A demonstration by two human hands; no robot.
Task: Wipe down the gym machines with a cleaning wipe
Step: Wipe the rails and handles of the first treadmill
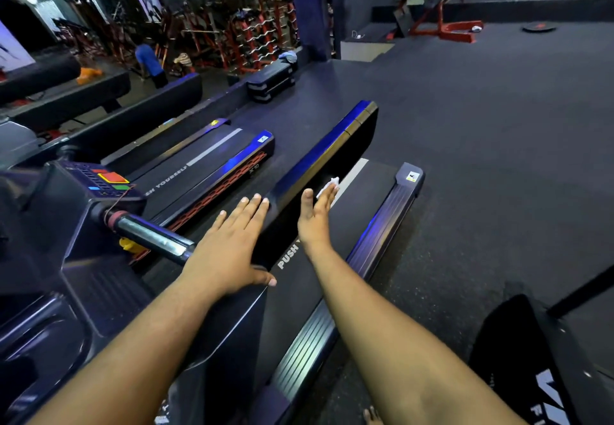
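I look down at a black treadmill with a long glossy side rail (325, 152) and a belt (362, 198) printed "PUSH". My left hand (229, 245) lies flat with straight fingers on top of the rail's near part. My right hand (315, 215) is stretched out with straight fingers against the rail's inner side, pressing a small white cleaning wipe (329, 187) whose edge sticks out past the fingertips.
A second treadmill (212, 162) stands to the left, with a console (106, 182) and a chrome handlebar (149, 238). The dark rubber floor (498, 158) spreads to the right. Black step platforms (270, 83) sit beyond. Weight racks and people show far left. A black bag (531, 358) is at lower right.
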